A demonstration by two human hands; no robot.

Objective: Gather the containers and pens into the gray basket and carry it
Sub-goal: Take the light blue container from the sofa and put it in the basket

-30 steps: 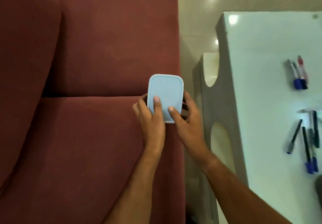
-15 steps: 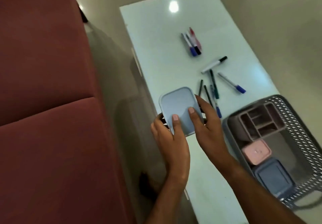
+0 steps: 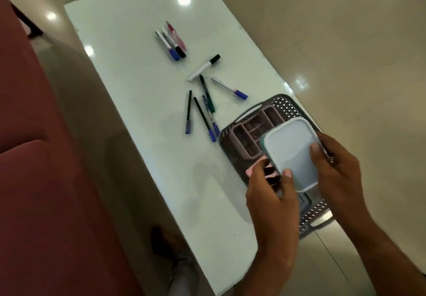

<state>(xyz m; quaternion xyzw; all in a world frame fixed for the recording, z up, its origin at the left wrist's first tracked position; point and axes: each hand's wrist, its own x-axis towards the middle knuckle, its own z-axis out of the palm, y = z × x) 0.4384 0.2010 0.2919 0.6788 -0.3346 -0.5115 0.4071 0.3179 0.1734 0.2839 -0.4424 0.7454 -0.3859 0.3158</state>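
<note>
2 hands: both grip 1 pale blue container [image 3: 291, 153], held in the air above the gray basket [image 3: 284, 106].
Left hand [image 3: 272, 201]: closed on the container's near-left corner, thumb on the lid, fingers curled under the left edge.
Right hand [image 3: 336, 169]: closed on the container's right edge, thumb pressed flat on the lid, fingers wrapped beneath.
Container: rounded rectangle, lid up, tilted slightly; it hides much of the basket's middle.
Basket: perforated gray walls, a handle at the far end and another at the near end; it sits at the right edge of the white table [image 3: 138, 70], its near end past the table's edge.
Inside basket: a pink divided tray [image 3: 247, 134] at the far end, and a bit of a pink lidded box [image 3: 254, 167] showing beside the left fingers; the rest is covered.
Pens, far group [image 3: 171, 42]: 3 or 4 markers lying side by side, touching, with blue, black and pink parts.
Pens, single: 1 white marker with a black cap [image 3: 204, 67], and 1 thin white pen with a blue cap [image 3: 229, 87], near each other.
Pens, near group [image 3: 202, 113]: about 4 dark slim pens fanned out just beside the basket's far-left corner, some crossing.
Sofa [image 3: 46, 180]: dark red, along the left side, apart from the table.
Floor [image 3: 345, 42]: glossy beige tile, to the right.
</note>
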